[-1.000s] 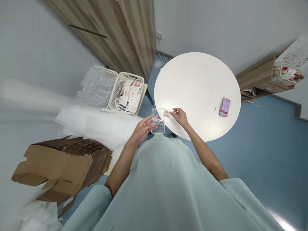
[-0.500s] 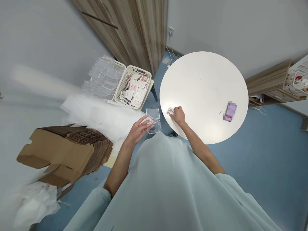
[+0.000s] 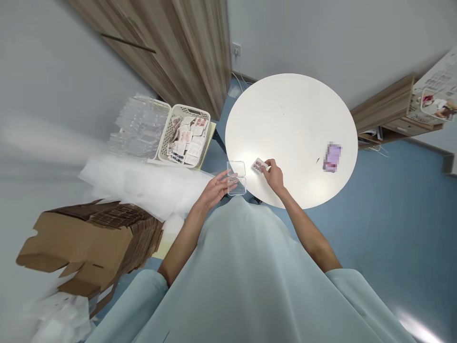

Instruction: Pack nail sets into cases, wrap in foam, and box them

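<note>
Nearest the camera is the pale blue gown of the person, with both bare forearms reaching forward toward the round white table [image 3: 293, 119]. The left hand [image 3: 216, 189] sits just off the table's near-left edge, fingers spread under an open clear plastic clamshell case [image 3: 236, 177], which rests on them with its two halves laid flat; the hand cradles the case rather than clamping it. The right hand [image 3: 274, 173] lies over the table's near edge, fingertips pinched together on a small card of press-on nails [image 3: 258, 165] that touches the tabletop, just right of the case.

Left of the table and low down sits a stack of flattened cardboard boxes [image 3: 93, 243], with white foam sheets [image 3: 139, 183] between it and the table. Farther along, left of the table, a cream basket [image 3: 167, 138] holds many more small nail cards, and a heap of clear empty cases [image 3: 137, 128] lies beside it. On the table's right part rests a small purple item [image 3: 332, 157], blurred. Beyond the table's left side stands a wooden cabinet [image 3: 185, 52].
</note>
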The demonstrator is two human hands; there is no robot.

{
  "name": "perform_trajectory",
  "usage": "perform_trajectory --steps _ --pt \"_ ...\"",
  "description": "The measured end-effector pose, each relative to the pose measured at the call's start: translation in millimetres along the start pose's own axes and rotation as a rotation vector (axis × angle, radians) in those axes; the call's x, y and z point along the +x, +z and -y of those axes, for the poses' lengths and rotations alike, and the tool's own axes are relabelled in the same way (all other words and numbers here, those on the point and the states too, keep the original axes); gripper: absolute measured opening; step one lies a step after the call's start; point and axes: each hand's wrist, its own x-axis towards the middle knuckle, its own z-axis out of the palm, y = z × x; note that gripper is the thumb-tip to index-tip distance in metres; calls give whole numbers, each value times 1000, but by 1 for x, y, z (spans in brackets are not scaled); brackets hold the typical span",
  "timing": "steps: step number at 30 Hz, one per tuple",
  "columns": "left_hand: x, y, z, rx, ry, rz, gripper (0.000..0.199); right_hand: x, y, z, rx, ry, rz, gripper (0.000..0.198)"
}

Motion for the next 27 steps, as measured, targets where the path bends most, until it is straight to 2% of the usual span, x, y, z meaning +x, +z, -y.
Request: perform_trajectory --steps 7,9,12,19,27 --pt "31 29 2 57 -31 154 70 -22 -57 3 297 13 -206 39" --pt "38 37 3 70 -44 188 69 -30 -69 12 358 -6 -207 41" --pt "46 49 2 75 -69 216 66 -42 -80 27 408 -59 -130 40" --pt "51 67 -9 137 -87 266 62 -57 -78 39 313 -157 50 33" --pt "47 69 -16 183 -61 314 64 -66 -72 46 127 -290 40 20"
